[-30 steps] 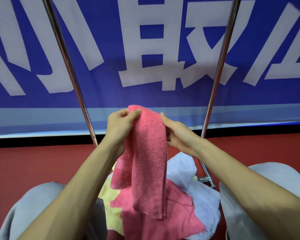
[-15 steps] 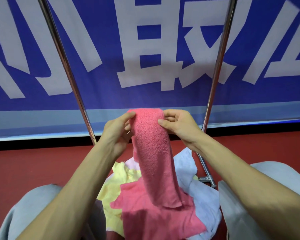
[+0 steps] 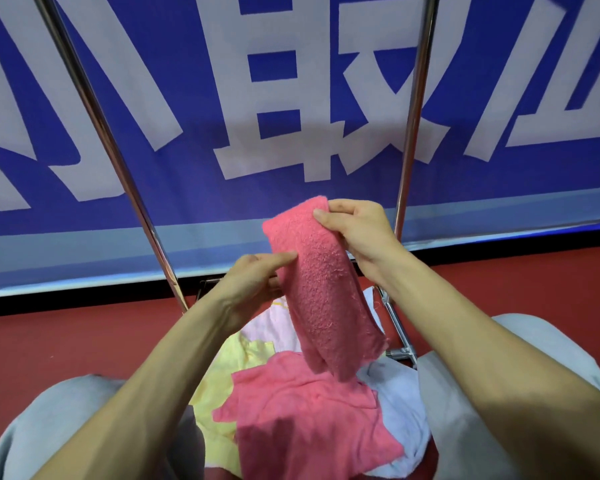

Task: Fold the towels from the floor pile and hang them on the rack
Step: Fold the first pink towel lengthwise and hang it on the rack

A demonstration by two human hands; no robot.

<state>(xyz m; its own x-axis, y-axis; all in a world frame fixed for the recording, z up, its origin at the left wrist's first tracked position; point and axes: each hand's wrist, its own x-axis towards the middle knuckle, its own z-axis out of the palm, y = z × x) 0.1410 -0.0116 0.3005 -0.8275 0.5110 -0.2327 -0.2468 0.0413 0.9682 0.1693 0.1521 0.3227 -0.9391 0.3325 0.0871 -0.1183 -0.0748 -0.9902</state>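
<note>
Over the pile [image 3: 298, 420] on the floor [image 3: 66, 341], between the two poles of the rack [image 3: 118, 161], I've got the towel [image 3: 321, 289] up in the air on my feed. It's pink terry, folded into a long narrow strip. It hangs a bit slanted, top end to the left and bottom end off to the right.

dryer_dan: what are the hands doing with it?

me: The right hand [image 3: 361, 233] has the top end. The thumb is on the front and the fingers [image 3: 354, 206] are curled over the top edge, so it's pinching the towel. The left hand [image 3: 246, 282] is lower, on the towel's left edge. One straight digit is pressed on the front and the rest are curled in behind the edge, so that looks like a pinch too. Neither hand is spread.

dryer_dan: is the lower end sitting on the pile?

me: Can't tell from the head cam. It hangs right in front of the pile and overlaps it in view. The pile has a crumpled pink cloth on top, yellow to the left, pale blue to the right and something whitish-pink at the back. It all sits between the wearer's grey knees [image 3: 499, 410]. The rack's foot [image 3: 400, 353] is on the floor just right of the towel's lower end. Behind the rack there's a blue banner [image 3: 187, 81] with big white characters.
</note>
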